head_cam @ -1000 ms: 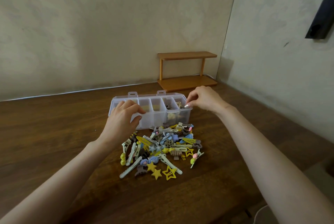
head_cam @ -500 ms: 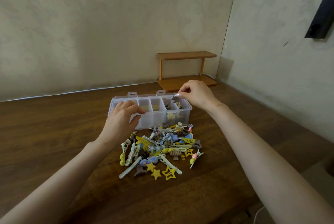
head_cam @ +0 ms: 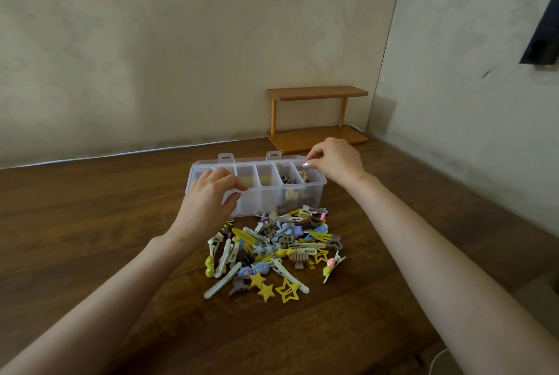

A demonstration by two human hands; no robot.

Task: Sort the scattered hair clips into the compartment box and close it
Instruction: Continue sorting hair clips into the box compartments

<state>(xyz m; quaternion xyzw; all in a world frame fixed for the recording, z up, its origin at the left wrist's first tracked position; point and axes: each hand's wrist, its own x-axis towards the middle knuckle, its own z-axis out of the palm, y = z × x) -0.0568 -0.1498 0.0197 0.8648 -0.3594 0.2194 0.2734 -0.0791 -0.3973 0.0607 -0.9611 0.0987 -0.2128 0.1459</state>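
**A:** Worrying about anything here?

**B:** Worrying about the compartment box [head_cam: 272,197] skidding or tipping backward. Pinching the clear lid [head_cam: 260,160] at its right corner with the right hand [head_cam: 335,160], thumb and forefinger pressed together on the edge, so pulling off-centre. Bracing with the left hand [head_cam: 208,196], fingers curled over the front rim and thumb against the wall, but gripping only the left end.

**A:** Fearing for the clips too?

**B:** Yes. Crowding right up against the box's front wall, those hair clips [head_cam: 272,250], so risking a scatter across the wooden table [head_cam: 90,223] with any forward jolt. Also risking a spill from the two right cells, already holding brown and beige pieces.

**A:** And looking how?

**B:** Looking translucent and light, sitting mid-table just behind the pile, dividing into several cells. Possibly showing something yellow low in the middle ones, though blurring too much for certainty. Lying heaped and tangled otherwise: yellow stars, pale snap clips, small brown claws, blue and pink bits.
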